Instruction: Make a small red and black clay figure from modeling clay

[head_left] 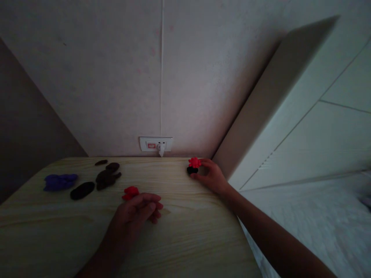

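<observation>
At the table's back right, my right hand (211, 175) has its thumb and fingertips around a small red flower-shaped piece (194, 162). Directly beneath that piece is a black lump (191, 170), touching it; the thumb tip is against the lump's side. My left hand (139, 212) hovers over the middle of the table with its fingers loosely curled and somewhat apart, and nothing shows in it. Just behind its knuckles lies a red clay-like lump (131, 192), partly hidden by the hand.
Left on the wooden table (185, 239) lie a purple lump (60, 182), a black oval piece (82, 190) and several dark brown pieces (107, 178). A wall socket (155, 144) with a white plug sits behind the table. A pale cabinet (278, 116) stands on the right.
</observation>
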`<state>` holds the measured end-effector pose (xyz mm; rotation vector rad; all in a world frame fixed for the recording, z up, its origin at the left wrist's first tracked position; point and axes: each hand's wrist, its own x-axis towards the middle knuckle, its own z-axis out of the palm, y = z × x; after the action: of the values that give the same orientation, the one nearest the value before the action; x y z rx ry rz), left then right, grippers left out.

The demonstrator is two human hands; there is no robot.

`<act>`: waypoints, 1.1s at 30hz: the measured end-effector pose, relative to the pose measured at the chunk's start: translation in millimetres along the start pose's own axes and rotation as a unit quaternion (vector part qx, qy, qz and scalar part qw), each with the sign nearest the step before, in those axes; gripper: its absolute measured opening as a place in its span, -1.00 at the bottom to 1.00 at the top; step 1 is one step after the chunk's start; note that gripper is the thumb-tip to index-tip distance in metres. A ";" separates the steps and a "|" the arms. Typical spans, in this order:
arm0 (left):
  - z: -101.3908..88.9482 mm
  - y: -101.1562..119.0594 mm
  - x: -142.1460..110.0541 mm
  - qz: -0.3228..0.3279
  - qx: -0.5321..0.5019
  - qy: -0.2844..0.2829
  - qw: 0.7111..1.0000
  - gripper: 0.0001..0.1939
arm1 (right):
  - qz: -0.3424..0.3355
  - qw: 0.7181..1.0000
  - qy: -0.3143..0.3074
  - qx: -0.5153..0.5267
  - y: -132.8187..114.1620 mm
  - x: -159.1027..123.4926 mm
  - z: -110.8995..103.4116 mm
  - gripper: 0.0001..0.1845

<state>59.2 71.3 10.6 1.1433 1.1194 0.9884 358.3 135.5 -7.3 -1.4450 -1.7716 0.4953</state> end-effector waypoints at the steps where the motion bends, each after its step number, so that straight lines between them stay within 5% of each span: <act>1: -0.3 -0.6 -0.1 0.001 0.000 -0.001 1.000 -0.81 | -0.007 1.000 -0.003 -0.006 0.2 -0.3 0.5 -0.61; 25: -6.0 -9.0 1.6 0.018 0.023 -0.038 0.999 -0.81 | -0.018 0.998 -0.005 -0.052 -3.0 -6.4 -1.5 -0.65; 33: -0.4 -10.6 0.0 0.037 0.119 -0.044 0.991 -0.78 | -0.022 0.998 -0.005 -0.061 1.7 -9.4 -5.6 -0.60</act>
<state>59.1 69.7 0.1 1.4152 1.1535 0.8681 364.1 126.2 -8.1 -1.4846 -1.8657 0.3788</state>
